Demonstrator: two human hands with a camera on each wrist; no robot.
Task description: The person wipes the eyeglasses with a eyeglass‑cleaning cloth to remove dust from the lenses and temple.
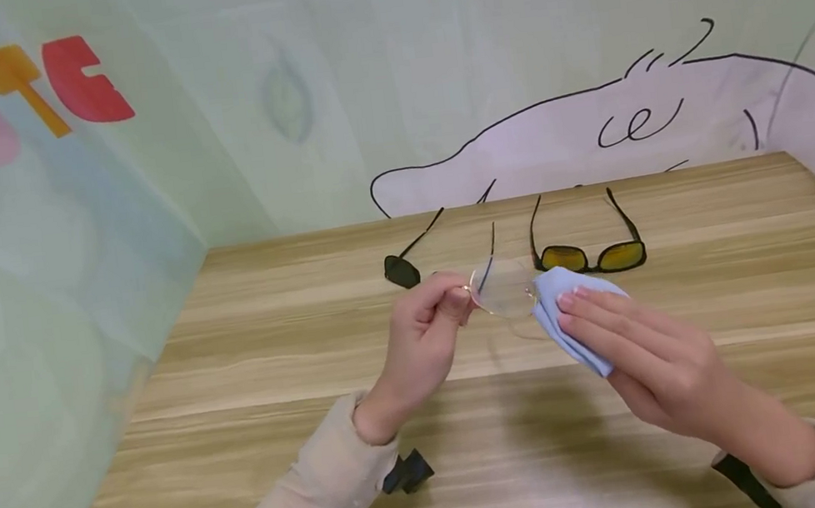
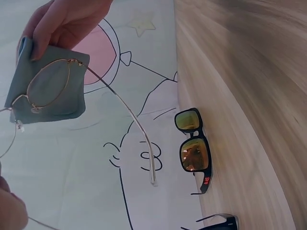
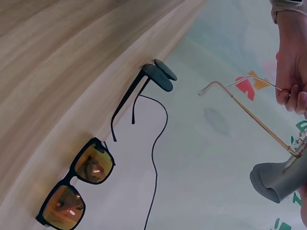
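Observation:
My left hand (image 1: 421, 340) pinches a pair of thin gold-rimmed eyeglasses (image 1: 488, 311) at the left end of the frame, holding them above the table. My right hand (image 1: 661, 359) holds a folded light-blue cloth (image 1: 551, 305) at the right lens. In the left wrist view the cloth (image 2: 72, 98) shows through that lens, and one temple (image 2: 125, 105) of the eyeglasses sticks out unfolded. The right wrist view shows both temples extended, with the cloth (image 3: 273, 179) near one hinge. The fingers under the cloth are partly hidden.
Black sunglasses with yellow-orange lenses (image 1: 621, 256) lie with temples open near the back of the wooden table (image 1: 270, 303). Dark-lensed sunglasses (image 1: 401, 271) lie to their left, partly behind the eyeglasses. A printed cloth backdrop (image 1: 224, 99) rises behind the table and on its left.

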